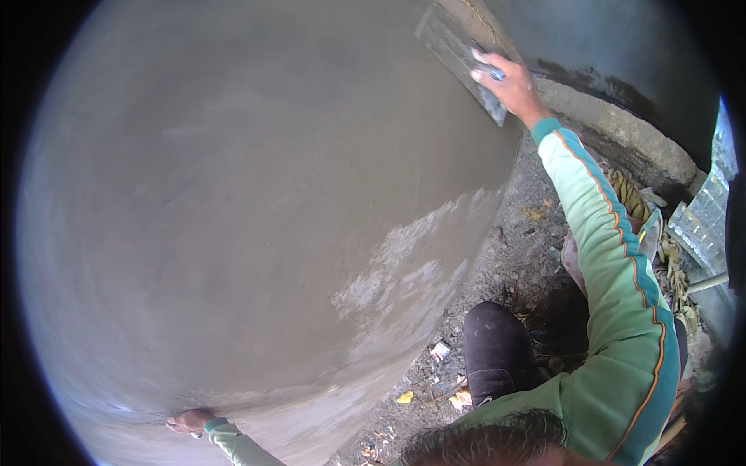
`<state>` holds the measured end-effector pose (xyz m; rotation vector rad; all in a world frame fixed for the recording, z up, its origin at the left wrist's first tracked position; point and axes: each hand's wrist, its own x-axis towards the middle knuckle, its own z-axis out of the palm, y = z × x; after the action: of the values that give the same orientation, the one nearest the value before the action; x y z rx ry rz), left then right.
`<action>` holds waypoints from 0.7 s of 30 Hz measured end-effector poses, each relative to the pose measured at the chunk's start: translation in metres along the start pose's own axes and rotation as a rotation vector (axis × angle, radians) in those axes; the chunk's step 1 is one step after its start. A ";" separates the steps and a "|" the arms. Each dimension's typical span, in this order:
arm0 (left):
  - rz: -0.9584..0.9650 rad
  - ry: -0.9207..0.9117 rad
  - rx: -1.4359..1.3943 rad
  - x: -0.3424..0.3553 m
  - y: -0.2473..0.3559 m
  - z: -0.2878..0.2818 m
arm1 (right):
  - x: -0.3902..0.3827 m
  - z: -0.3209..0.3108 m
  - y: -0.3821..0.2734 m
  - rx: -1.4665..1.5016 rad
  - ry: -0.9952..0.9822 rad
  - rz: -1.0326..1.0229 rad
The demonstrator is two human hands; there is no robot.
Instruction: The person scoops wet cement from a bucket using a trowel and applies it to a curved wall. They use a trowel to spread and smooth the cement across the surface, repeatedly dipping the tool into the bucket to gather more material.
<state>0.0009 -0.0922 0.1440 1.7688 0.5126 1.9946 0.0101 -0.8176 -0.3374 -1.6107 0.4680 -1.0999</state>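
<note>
My right hand (509, 87) grips a plastering trowel by its handle, arm stretched out to the upper right. The trowel's flat rectangular blade (454, 54) lies against the grey plastered wall (256, 194), close to its right edge. At the lower left, my left hand (189, 422) is at the wall's surface, fingers bunched together. A small pale spot shows beneath those fingers; what they hold, if anything, is too small to make out. Most of the plaster looks smooth and damp, with a paler, rough patch (388, 252) at its lower right.
Gravelly ground (517, 233) with scraps of litter runs along the wall's base, under my bent knee (497, 346). A rough concrete ledge (622, 128) borders a dark surface at the upper right. Dry leaves (629, 198) and grey sheet pieces (703, 225) lie beyond my right sleeve.
</note>
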 end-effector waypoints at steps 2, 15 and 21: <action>0.049 0.010 0.008 0.015 -0.014 0.006 | -0.021 0.006 0.057 0.032 0.045 -0.018; 0.099 0.009 0.073 0.043 -0.055 0.014 | -0.247 0.116 0.109 1.109 0.355 1.170; 0.209 0.005 0.003 0.071 -0.083 0.025 | -0.105 0.066 -0.054 0.843 0.070 0.557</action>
<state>0.0241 0.0155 0.1618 1.8878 0.3442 2.1377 0.0010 -0.6828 -0.3311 -0.6444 0.3865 -0.7620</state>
